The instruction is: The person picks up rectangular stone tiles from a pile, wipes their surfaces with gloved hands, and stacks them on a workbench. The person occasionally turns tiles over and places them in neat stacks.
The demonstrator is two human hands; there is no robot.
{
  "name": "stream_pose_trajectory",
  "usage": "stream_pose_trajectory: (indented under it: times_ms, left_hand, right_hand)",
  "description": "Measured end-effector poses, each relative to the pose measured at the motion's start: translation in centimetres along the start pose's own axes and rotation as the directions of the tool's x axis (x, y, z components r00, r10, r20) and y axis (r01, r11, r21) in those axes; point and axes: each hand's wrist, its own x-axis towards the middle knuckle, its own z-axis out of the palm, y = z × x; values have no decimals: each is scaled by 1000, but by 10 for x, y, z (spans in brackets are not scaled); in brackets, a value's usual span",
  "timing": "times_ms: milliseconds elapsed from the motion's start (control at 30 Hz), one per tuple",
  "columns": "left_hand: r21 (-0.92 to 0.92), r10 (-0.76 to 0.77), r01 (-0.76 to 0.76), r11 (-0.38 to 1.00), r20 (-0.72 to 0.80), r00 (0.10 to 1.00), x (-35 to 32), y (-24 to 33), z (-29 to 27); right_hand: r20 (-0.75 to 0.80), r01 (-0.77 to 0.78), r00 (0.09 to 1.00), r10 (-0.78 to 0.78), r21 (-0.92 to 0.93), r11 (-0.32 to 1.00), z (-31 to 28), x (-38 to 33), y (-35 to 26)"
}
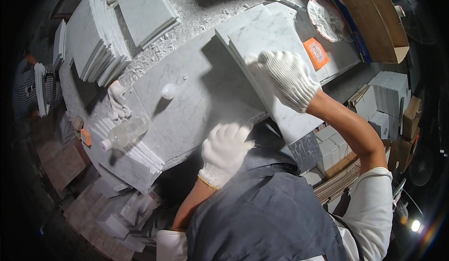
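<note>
Head view: gloved right hand grips stacked marble tiles from above; left hand, fingers curled, rests at the slab edge beside them.

Orange label; brown carton

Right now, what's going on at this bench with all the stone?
A person in white knit gloves and a dark apron is handling white marble tiles at a dusty stone workbench. The right hand rests on top of a small stack of tiles, while the left hand is at the near edge of the bench. A clear plastic bottle lies on its side to the left, and another fanned stack of tiles sits at the far left.
</note>
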Motion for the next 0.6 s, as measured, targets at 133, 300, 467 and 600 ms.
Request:
stream_pose_trajectory:
  times_ms: [133,300,467,600]
  left_hand:
    - [42,15,-11,999,-117,993,1,-5,-3]
    - [89,119,-108,990,-130,984,10,-3,-5]
    - [36,53,-52,998,-28,998,14,7,-4]
    - [1,28,-28,1000,36,999,12,11,-2]
  right_hand:
    - [-14,-127,991,130,123,984,-12,-2,15]
    - [-226,-40,974,33,-26,999,3,15,15]
    - [-103,45,994,-39,58,997,6,19,15]
    - [-148,11,989,-16,-39,999,-3,24,10]
